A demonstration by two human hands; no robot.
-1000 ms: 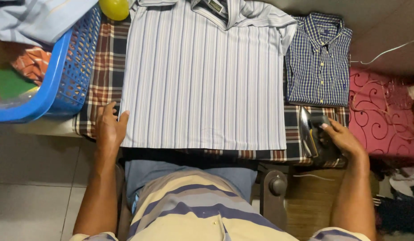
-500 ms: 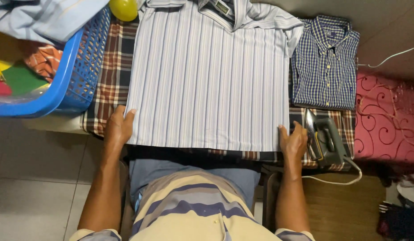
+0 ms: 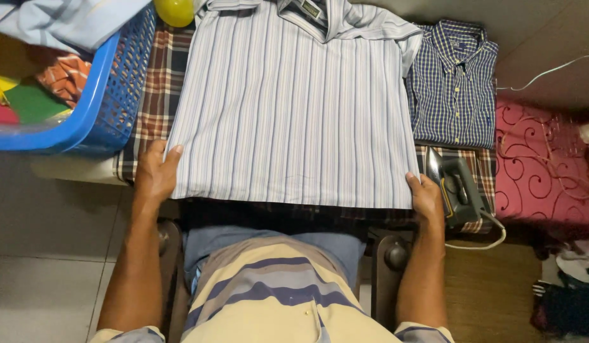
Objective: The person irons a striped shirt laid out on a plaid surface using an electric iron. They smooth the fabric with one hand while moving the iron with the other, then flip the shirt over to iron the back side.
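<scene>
Nearby, blue basket (image 3: 110,95) heaped with coloured clothes. Left hand (image 3: 156,174) and right hand (image 3: 426,198) pinching striped shirt (image 3: 294,108) hem corners, fingers clamped on fabric.

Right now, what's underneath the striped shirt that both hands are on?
A plaid cloth shows beyond the striped shirt at its left and lower right, by the iron. The left hand and right hand hold the bottom corners. Anything else beneath is covered.
</scene>
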